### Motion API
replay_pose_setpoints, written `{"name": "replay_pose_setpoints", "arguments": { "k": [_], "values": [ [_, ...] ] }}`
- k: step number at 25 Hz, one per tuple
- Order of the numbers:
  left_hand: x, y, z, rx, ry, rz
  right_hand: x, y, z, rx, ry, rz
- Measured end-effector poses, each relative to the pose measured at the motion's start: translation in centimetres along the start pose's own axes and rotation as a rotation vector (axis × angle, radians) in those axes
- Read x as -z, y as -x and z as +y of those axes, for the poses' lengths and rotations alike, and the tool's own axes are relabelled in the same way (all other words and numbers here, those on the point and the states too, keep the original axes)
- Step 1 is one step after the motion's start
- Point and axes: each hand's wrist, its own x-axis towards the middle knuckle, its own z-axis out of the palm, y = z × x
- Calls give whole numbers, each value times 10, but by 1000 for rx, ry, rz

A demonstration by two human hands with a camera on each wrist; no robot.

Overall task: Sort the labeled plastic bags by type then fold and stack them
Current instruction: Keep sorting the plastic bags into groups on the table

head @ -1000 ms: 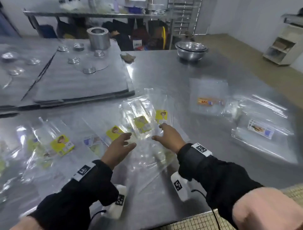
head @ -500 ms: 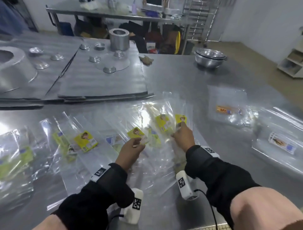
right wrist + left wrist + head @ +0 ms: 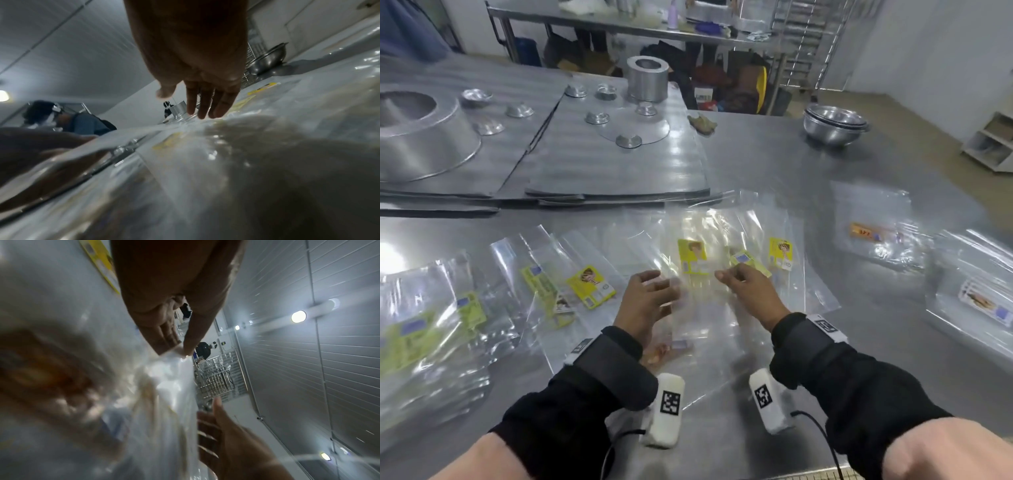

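Observation:
Between my hands, a clear plastic bag with a yellow label (image 3: 693, 255) is raised off the steel table (image 3: 808, 178). My left hand (image 3: 661, 287) pinches its edge between thumb and fingers, which the left wrist view (image 3: 180, 352) shows plainly. My right hand (image 3: 726, 275) has straight fingers at the bag's other side; the right wrist view (image 3: 193, 105) shows them extended over the plastic. More yellow-label bags (image 3: 590, 286) lie to the left, and another one (image 3: 780, 251) to the right. An orange-label bag (image 3: 869, 233) and a stack with white labels (image 3: 983, 305) lie far right.
A loose heap of green-yellow labelled bags (image 3: 431, 325) covers the left. Behind the bags are grey trays (image 3: 602, 171) with small metal moulds, a metal cylinder (image 3: 648, 78) and a big pan (image 3: 417, 137). Nested steel bowls (image 3: 835, 125) stand at the back right.
My left hand has taken hold of a yellow-label bag and lifted it. My right hand has come off the right-hand label and moved in toward the centre.

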Motion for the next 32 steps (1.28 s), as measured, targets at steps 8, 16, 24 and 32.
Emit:
{"name": "replay_pose_setpoints", "arguments": {
  "k": [8,16,24,32],
  "values": [
    [55,3,-3,57,-60,43,-21,-18,7,-94,612,-34],
    [46,9,-8,112,-100,-17,-19,-6,-39,-155,-323,52],
    [27,15,-3,-26,-133,12,-22,-12,-13,-24,118,-158],
    [-5,0,-4,-131,-113,47,90,-76,60,-447,517,188]
  ]
}}
